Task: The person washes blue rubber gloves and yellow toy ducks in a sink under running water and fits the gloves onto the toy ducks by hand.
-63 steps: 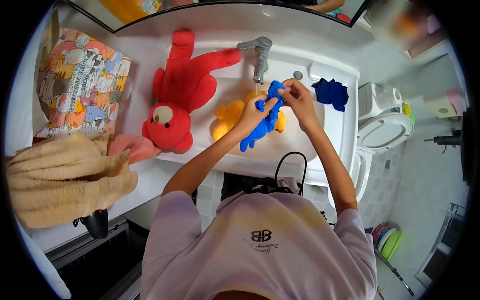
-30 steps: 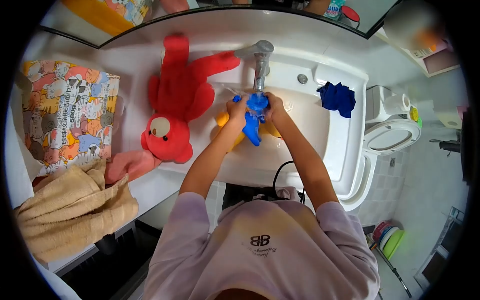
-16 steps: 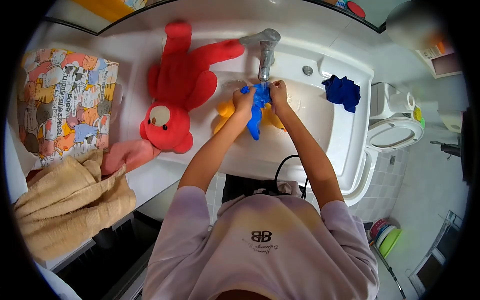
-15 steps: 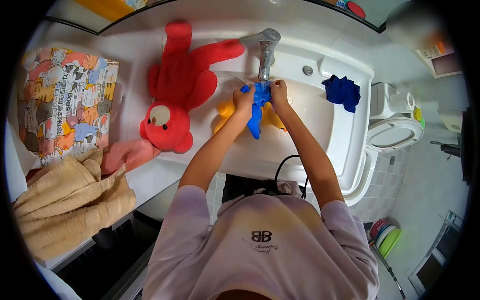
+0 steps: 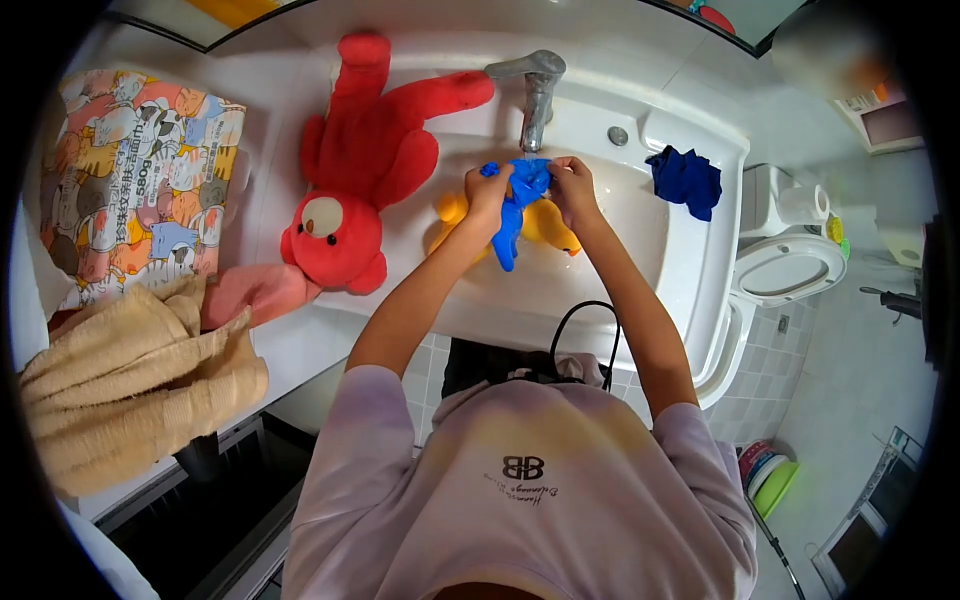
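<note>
A wet bright blue cloth (image 5: pixel 528 185) is stretched between my two hands just under the faucet (image 5: pixel 538 100), and one end of it hangs down over the basin. My left hand (image 5: pixel 488 194) grips its left side, with a small blue bit sticking out at the fingers. The fingertips of my right hand (image 5: pixel 573 187) pinch its right edge. Below the cloth, a yellow plush toy (image 5: pixel 548 226) lies in the white sink (image 5: pixel 635 215), partly hidden by the cloth and my left forearm.
A red plush bear (image 5: pixel 370 150) lies on the counter left of the basin. Dark blue cloth (image 5: pixel 686 182) rests on the sink's right rim. Further left are a patterned bag (image 5: pixel 140 180), a pink cloth (image 5: pixel 255 294) and a beige towel (image 5: pixel 140 385). A toilet (image 5: pixel 790 265) stands right.
The blue cloth is spread a little wider and my right hand has moved slightly right. More of the yellow toy shows beneath. The camera view has shifted slightly.
</note>
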